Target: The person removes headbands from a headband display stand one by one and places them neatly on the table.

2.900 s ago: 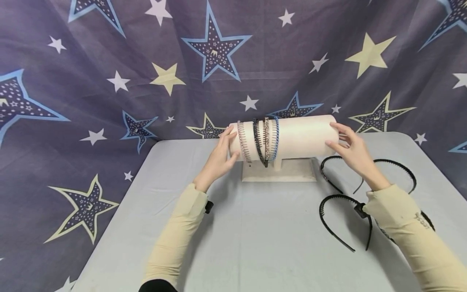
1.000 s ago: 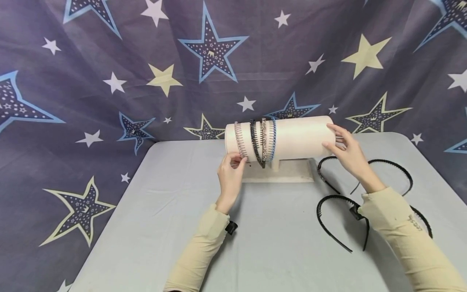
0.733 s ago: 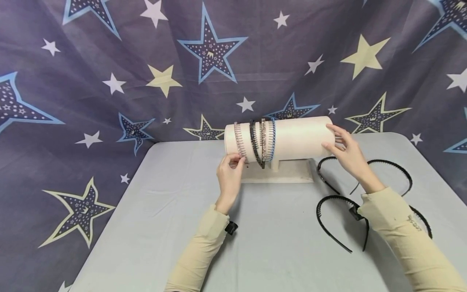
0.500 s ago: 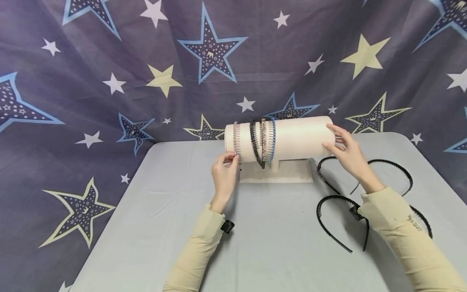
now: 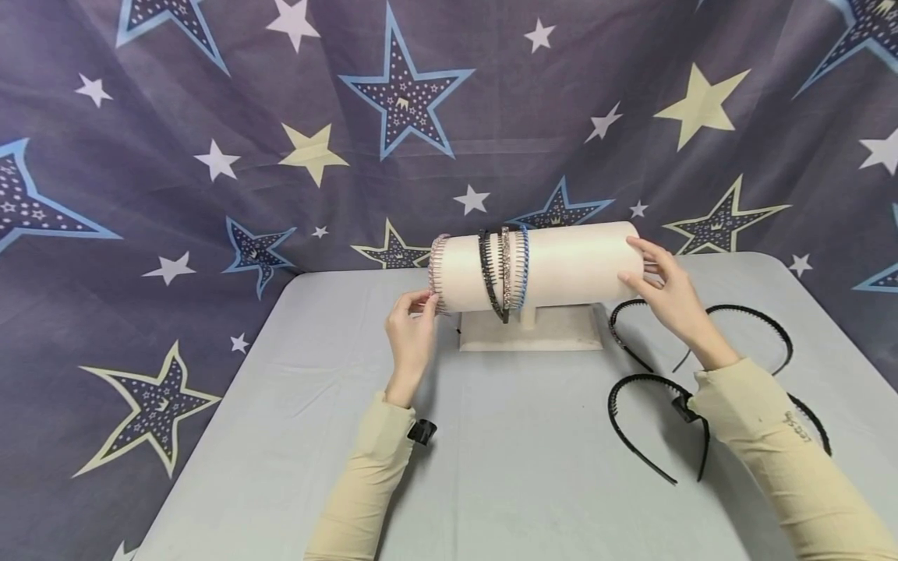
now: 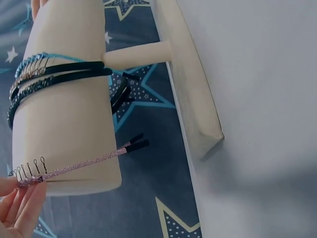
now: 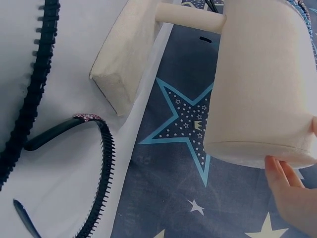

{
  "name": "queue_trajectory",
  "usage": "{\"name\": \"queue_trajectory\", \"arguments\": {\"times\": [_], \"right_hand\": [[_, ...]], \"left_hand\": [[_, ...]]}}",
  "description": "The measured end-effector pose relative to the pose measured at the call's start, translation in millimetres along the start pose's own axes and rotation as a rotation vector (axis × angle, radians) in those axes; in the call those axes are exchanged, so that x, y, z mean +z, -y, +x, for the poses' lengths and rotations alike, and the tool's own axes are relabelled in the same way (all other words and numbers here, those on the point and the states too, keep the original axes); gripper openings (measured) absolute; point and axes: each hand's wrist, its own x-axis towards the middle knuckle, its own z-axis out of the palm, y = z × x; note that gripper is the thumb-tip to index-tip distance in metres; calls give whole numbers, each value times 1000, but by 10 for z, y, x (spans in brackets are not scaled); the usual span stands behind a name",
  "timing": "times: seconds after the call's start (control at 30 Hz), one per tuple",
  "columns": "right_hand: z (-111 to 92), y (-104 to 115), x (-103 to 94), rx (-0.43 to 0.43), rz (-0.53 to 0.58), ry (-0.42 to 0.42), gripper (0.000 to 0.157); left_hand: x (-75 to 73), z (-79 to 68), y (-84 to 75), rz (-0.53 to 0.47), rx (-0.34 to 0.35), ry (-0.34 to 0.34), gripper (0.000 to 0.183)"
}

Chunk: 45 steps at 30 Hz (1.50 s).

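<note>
A padded cream cylinder (image 5: 575,269) stands sideways on a headband display stand with a flat base (image 5: 561,333). My left hand (image 5: 410,339) pinches a pink glitter headband (image 6: 81,165) at the cylinder's left end; its teeth and dark tips show in the left wrist view. Further right on the cylinder sit a black headband (image 5: 487,273), a bronze sparkly headband (image 5: 505,269) and a blue headband (image 5: 524,269). My right hand (image 5: 669,300) holds the cylinder's right end, thumb on the front, other fingers (image 7: 277,171) against the end face.
Several black toothed headbands lie on the grey-clothed table (image 5: 519,452) at right: one in front (image 5: 645,379), one behind (image 5: 772,321), others partly hidden under the right arm. A star-patterned curtain (image 5: 491,93) hangs right behind the table.
My left hand left the cylinder's end, took hold of the pink headband's lower part and drew it leftward to the end of the cylinder. The right hand stays in place.
</note>
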Motion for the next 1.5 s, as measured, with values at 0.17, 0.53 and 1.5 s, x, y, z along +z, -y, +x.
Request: {"name": "queue_trajectory", "arguments": {"times": [0.17, 0.53, 1.5], "right_hand": [[19, -93, 6, -14, 7, 0, 51], [17, -150, 3, 2, 5, 1, 51], [18, -162, 0, 9, -7, 13, 51]], "left_hand": [[-31, 44, 46, -44, -40, 0, 13], [-85, 129, 159, -130, -95, -20, 11], [-861, 301, 1244, -356, -501, 170, 11]]}}
